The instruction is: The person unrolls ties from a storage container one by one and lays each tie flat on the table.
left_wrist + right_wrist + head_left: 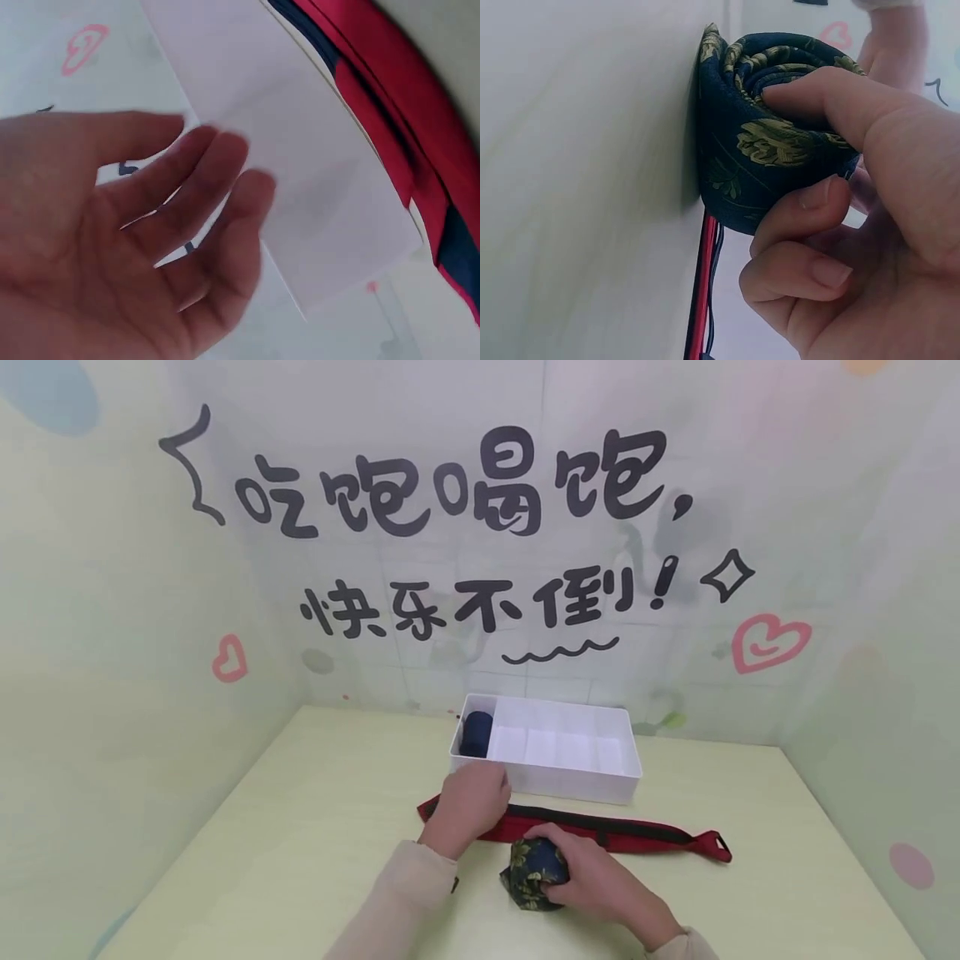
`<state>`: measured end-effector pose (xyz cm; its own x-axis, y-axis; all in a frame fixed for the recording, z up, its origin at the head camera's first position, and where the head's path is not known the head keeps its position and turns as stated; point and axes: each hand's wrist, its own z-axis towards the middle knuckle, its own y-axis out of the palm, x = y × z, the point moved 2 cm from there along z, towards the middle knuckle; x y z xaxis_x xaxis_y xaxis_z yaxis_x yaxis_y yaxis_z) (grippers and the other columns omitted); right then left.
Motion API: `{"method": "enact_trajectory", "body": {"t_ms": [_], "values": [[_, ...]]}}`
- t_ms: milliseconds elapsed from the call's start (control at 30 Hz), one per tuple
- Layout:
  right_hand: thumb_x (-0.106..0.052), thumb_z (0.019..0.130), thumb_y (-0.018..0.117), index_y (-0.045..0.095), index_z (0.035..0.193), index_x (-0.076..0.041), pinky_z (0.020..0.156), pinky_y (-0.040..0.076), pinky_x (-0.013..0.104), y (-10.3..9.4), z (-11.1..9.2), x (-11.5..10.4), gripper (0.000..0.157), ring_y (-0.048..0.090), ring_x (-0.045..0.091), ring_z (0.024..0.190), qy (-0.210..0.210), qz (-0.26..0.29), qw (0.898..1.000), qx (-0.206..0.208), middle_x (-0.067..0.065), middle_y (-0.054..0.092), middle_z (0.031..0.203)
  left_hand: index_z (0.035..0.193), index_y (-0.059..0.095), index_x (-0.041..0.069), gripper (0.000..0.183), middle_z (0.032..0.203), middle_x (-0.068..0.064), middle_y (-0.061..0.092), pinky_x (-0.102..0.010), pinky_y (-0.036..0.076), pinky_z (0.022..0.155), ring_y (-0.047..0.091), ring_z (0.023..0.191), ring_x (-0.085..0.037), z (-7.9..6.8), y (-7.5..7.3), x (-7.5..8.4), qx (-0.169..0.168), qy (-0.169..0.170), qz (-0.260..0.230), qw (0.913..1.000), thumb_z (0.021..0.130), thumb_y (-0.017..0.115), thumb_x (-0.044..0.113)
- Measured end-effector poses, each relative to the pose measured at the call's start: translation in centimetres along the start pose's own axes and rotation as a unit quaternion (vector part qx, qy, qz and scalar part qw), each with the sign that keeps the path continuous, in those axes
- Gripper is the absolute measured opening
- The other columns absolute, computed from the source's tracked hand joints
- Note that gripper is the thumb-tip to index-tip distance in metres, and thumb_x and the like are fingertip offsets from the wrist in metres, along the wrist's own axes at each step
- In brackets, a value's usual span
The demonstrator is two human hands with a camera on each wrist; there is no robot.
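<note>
My right hand [592,872] grips a rolled-up navy necktie [536,872] with a gold floral pattern, low over the front of the table. In the right wrist view the thumb lies on the upper edge of the rolled necktie [772,142], and the spiral of its layers shows. Loosely bent and holding nothing, my left hand [187,217] hovers by the front wall of a white divided box [570,781]. Behind both hands a red and dark necktie [637,835] lies stretched out, its knotted end at the right; the left forearm partly covers it.
A dark blue roll [477,732] stands in the box's left compartment. The box sits near the back wall [390,668], which bears black lettering. Pale side walls [135,710] enclose the light wooden table [300,827] at left and right.
</note>
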<state>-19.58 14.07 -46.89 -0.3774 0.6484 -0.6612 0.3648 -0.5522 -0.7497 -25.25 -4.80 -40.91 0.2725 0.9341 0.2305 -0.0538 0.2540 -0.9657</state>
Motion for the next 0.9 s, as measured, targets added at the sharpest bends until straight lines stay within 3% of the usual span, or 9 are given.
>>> {"method": "enact_trajectory", "body": {"t_ms": [200, 300, 633, 900], "values": [[-0.016, 0.08, 0.083, 0.053, 0.131, -0.036, 0.086, 0.055, 0.036, 0.1, -0.2, 0.0, 0.062, 0.064, 0.012, 0.104, -0.003, -0.001, 1.0, 0.006, -0.006, 0.068, 0.12, 0.066, 0.059, 0.013, 0.027, 0.061, 0.003, 0.05, -0.028, 0.036, 0.053, 0.045, 0.056, -0.014, -2.8, 0.8, 0.7, -0.137, 0.005, -0.029, 0.9902, 0.089, 0.073, 0.013], [-0.015, 0.081, 0.083, 0.054, 0.13, -0.035, 0.086, 0.055, 0.039, -0.1, -0.4, -0.1, 0.061, 0.064, 0.014, 0.104, 0.003, 0.003, 1.0, 0.01, -0.004, 0.068, 0.119, 0.06, 0.057, 0.014, 0.032, 0.056, 0.004, 0.045, -0.028, 0.033, 0.052, 0.042, 0.053, -0.013, -3.4, 1.3, 0.9, -0.17, 0.001, -0.052, 0.9841, 0.083, 0.079, 0.013], [-0.018, 0.082, 0.083, 0.052, 0.131, -0.034, 0.09, 0.057, 0.045, 0.3, -0.2, 0.1, 0.06, 0.063, 0.017, 0.107, 0.025, 0.016, 1.0, -0.002, -0.001, 0.067, 0.123, 0.064, 0.062, 0.012, 0.024, 0.06, 0.0, 0.05, -0.028, 0.032, 0.05, 0.042, 0.052, -0.015, -4.2, 2.2, 1.1, -0.182, -0.01, -0.052, 0.9819, 0.085, 0.072, 0.009], [-0.016, 0.085, 0.08, 0.051, 0.131, -0.033, 0.087, 0.056, 0.038, -0.2, -0.2, 0.5, 0.057, 0.064, 0.018, 0.107, 0.018, 0.058, 0.998, 0.001, 0.004, 0.068, 0.122, 0.072, 0.067, 0.01, 0.015, 0.061, 0.0, 0.053, -0.028, 0.036, 0.052, 0.047, 0.054, -0.015, -3.9, 2.4, 1.2, -0.189, -0.015, -0.062, 0.9799, 0.081, 0.079, 0.012]]}}
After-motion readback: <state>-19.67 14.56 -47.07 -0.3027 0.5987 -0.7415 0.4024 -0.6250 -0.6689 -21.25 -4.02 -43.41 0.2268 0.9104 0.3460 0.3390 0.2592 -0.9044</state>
